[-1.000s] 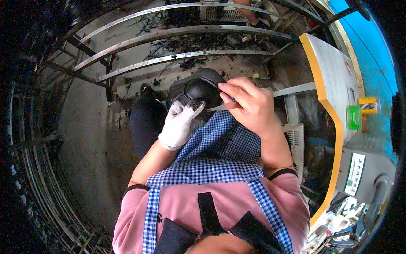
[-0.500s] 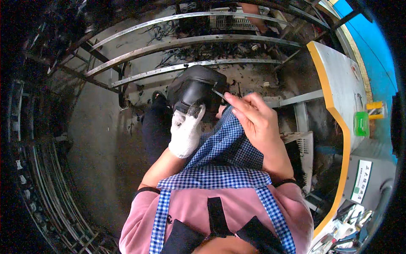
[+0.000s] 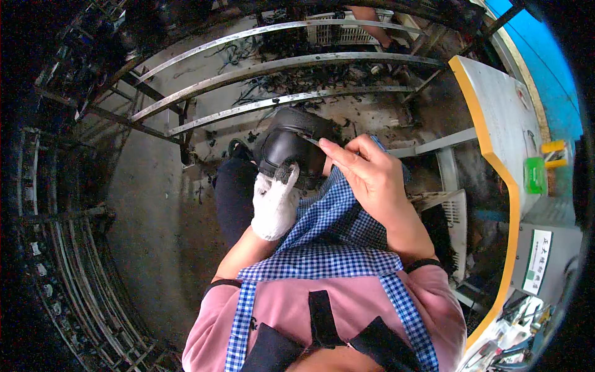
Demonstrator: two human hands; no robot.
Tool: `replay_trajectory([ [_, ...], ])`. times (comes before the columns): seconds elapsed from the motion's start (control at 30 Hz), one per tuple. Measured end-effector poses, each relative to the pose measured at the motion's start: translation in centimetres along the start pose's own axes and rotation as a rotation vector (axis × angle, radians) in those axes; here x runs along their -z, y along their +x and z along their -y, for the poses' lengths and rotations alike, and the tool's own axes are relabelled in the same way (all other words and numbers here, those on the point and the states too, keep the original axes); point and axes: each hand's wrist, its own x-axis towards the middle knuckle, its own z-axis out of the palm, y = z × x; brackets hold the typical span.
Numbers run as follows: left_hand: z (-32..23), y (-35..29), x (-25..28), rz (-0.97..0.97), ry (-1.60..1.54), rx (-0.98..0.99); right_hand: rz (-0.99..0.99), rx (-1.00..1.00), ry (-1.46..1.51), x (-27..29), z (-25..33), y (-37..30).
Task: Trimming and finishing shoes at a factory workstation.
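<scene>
As we look across from the left, a dark rack (image 3: pixel 80 266) of long metal rods curves along the rim, with bare grey floor (image 3: pixel 149 198) beside it. Next we see a dark trouser leg (image 3: pixel 234 201), and, across the top, pale metal bars (image 3: pixel 285 66) with black scraps (image 3: pixel 254 92) strewn on the floor beneath and beyond them.

Near the middle, our left hand (image 3: pixel 274 204) wears a white glove with a dark tip and grips the near edge of a black moulded piece (image 3: pixel 288 150); the thumb presses on top, while we cannot tell how the fingers underneath lie. The piece sits above the lap, just beyond the blue checked apron (image 3: pixel 322 263). A thin tool (image 3: pixel 313 141) reaches over its right side, but we cannot tell whether its tip touches. Our bare right hand (image 3: pixel 370 170) holds that tool, its thumb and forefinger pinching the end.

Farther right we find a pale slotted crate (image 3: pixel 458 229), then a yellow-edged desk (image 3: pixel 502 102). On it are a green container (image 3: pixel 535 175), a grey machine (image 3: pixel 545 251) and, nearest us, jumbled tools (image 3: pixel 514 328).
</scene>
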Motion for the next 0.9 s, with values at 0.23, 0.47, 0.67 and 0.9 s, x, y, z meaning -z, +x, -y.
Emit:
replay_trajectory([
  [0.23, 1.1, -0.6, 0.4, 0.083, 0.49, -0.211, -0.062, -0.043, -0.08, -0.1, -0.1, -0.1],
  [0.47, 1.4, -0.6, -1.3, -0.087, -0.265, 0.255, 0.025, -0.067, 0.061, 0.0, 0.7, -1.1],
  [0.67, 2.2, -0.7, -1.9, -0.159, -0.45, 0.203, 0.046, -0.07, 0.069, 0.0, 1.3, -0.8],
  [0.9, 2.9, -0.9, -1.9, -0.141, -0.563, 0.247, 0.029, -0.061, 0.041, -0.4, 1.5, -0.8],
])
